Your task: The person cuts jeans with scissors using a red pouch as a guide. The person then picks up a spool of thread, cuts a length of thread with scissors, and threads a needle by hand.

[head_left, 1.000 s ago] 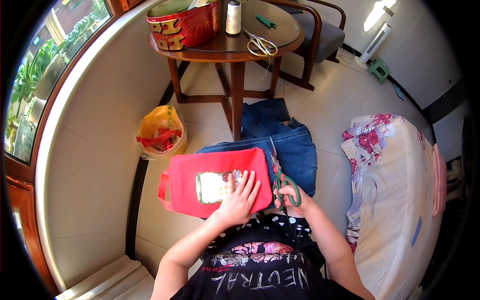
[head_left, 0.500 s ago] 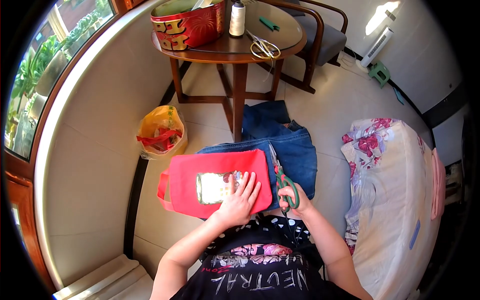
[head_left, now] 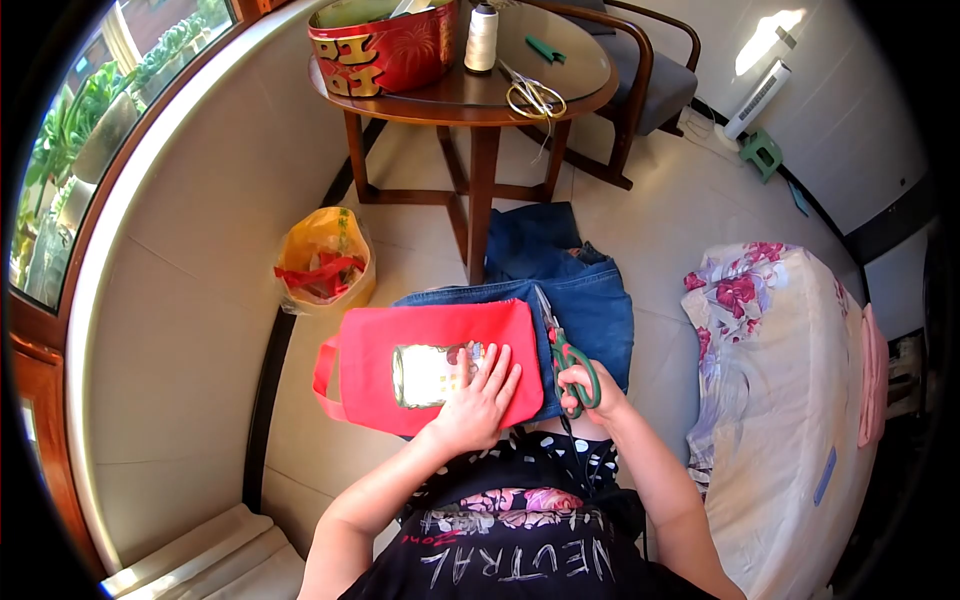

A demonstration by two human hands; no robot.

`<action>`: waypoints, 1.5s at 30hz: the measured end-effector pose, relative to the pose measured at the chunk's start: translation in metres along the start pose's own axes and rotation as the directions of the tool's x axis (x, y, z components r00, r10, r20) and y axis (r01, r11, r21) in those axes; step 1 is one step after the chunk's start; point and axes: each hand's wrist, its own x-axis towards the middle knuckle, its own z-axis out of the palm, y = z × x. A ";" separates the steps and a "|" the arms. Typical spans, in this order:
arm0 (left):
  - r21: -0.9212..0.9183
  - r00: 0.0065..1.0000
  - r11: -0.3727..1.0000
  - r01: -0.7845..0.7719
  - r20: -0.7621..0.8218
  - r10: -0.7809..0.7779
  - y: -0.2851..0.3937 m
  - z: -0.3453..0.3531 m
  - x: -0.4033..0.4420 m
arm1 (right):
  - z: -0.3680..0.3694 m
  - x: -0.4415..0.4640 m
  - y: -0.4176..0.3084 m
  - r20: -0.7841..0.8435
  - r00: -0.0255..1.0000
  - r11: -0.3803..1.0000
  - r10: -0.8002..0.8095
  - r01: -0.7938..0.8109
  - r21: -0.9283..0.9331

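A red fabric bag (head_left: 440,325) with a handle at its left lies flat on blue jeans (head_left: 590,300) across my lap. My left hand (head_left: 480,400) rests on the bag's right half, palm down with fingers spread, partly over its printed picture. In my right hand (head_left: 588,390) are green-handled scissors (head_left: 568,350), my fingers wrapped round the handles. Their blades point up and away from me, over the jeans just beside the bag's right edge.
Ahead is a round wooden table (head_left: 480,112) with a red bucket (head_left: 385,50), a thread spool (head_left: 481,38) and gold-handled scissors (head_left: 535,98). A yellow bag (head_left: 330,255) stands on the floor at left. A flowered cover (head_left: 780,400) lies at right.
The scissors in my right hand have shifted slightly to the right, and their tilt has changed a little. My left hand stays on the red bag. The view has tipped slightly.
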 end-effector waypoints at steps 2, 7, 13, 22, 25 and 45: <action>0.012 1.000 1.000 0.003 0.023 -0.003 0.001 -0.004 0.002 | 0.001 -0.003 -0.002 0.007 1.000 1.000 -0.003 0.002 0.027; -0.021 1.000 1.000 0.010 0.008 -0.009 0.003 -0.008 0.002 | -0.016 -0.034 -0.009 0.045 0.999 0.999 0.030 -0.028 -0.036; 0.056 0.980 0.996 -0.077 -0.177 0.085 0.010 0.004 0.002 | -0.049 -0.117 0.024 0.042 0.983 0.971 0.181 -0.171 -0.169; -0.085 0.935 0.953 -0.292 -0.236 0.266 0.004 0.012 0.001 | -0.038 -0.141 0.069 0.040 0.967 0.967 0.250 -0.251 0.029; -0.091 0.935 0.954 -0.286 -0.244 0.257 0.004 0.011 0.004 | -0.038 -0.148 0.066 0.060 0.954 0.956 0.294 -0.294 0.004; -0.139 0.904 0.934 -0.329 -0.332 0.269 -0.002 0.016 0.000 | -0.012 -0.123 0.061 0.023 0.951 0.951 0.308 -0.308 0.009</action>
